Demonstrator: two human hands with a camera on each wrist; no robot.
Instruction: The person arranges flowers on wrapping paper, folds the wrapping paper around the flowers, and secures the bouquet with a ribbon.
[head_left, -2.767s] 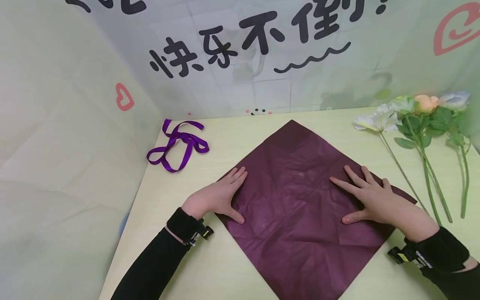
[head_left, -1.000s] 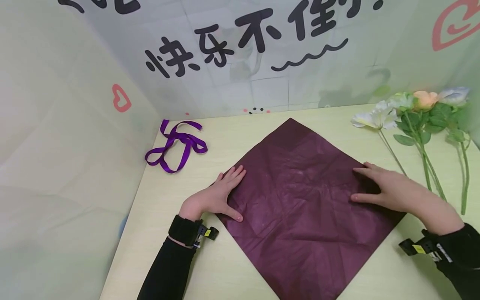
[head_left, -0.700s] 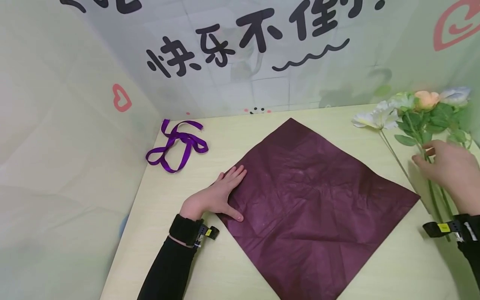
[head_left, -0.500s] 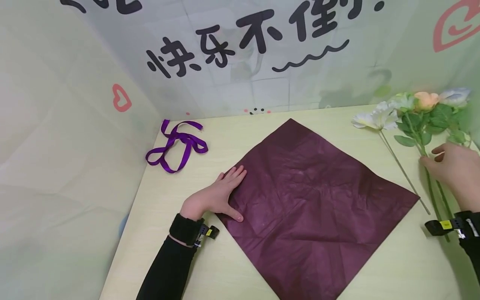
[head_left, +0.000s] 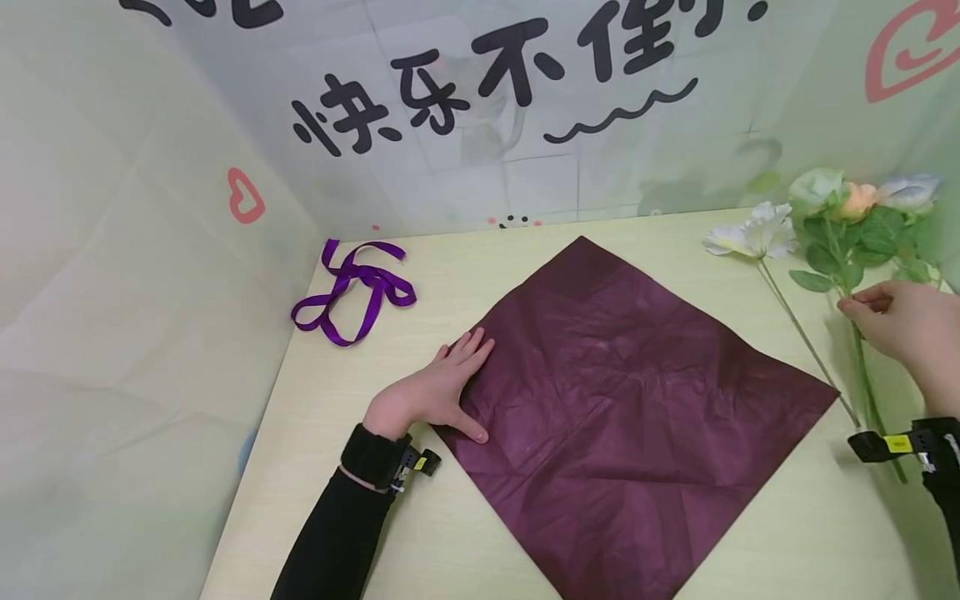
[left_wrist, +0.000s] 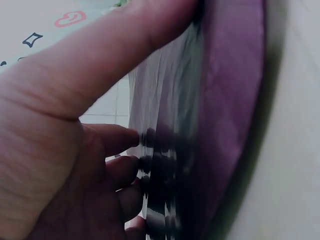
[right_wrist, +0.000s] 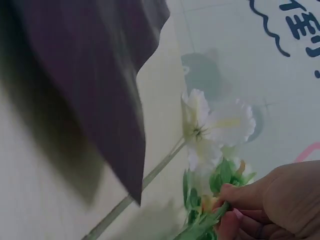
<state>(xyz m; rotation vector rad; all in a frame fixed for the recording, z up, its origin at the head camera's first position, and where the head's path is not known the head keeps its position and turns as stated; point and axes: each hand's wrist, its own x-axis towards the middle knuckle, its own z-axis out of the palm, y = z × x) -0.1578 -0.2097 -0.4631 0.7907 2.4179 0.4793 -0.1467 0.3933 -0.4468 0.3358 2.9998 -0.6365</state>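
A dark purple sheet of wrapping paper [head_left: 615,417] lies cornerwise on the table [head_left: 352,533], with slight creases. My left hand [head_left: 431,396] rests on its left corner, fingers straight and thumb spread; the left wrist view shows the fingertips against the paper. At the far right my right hand [head_left: 911,329] pinches the green stem [head_left: 861,358] of a pale green flower [head_left: 817,190] between thumb and fingers. In the right wrist view, leaves [right_wrist: 226,172] show beside the pinching fingertips. A white flower [head_left: 757,233] lies to the left of that hand, its stem running to the paper's right corner.
A peach flower [head_left: 858,201] and a pale bluish flower [head_left: 909,193] lie at the back right, among green leaves. A looped purple ribbon [head_left: 356,287] lies at the back left. Printed sheeting [head_left: 450,183] stands behind the table and at its sides.
My right hand has left the paper's right side, gone to the flowers and taken a stem. The pale green flower has shifted slightly upward. My left hand stays on the paper.
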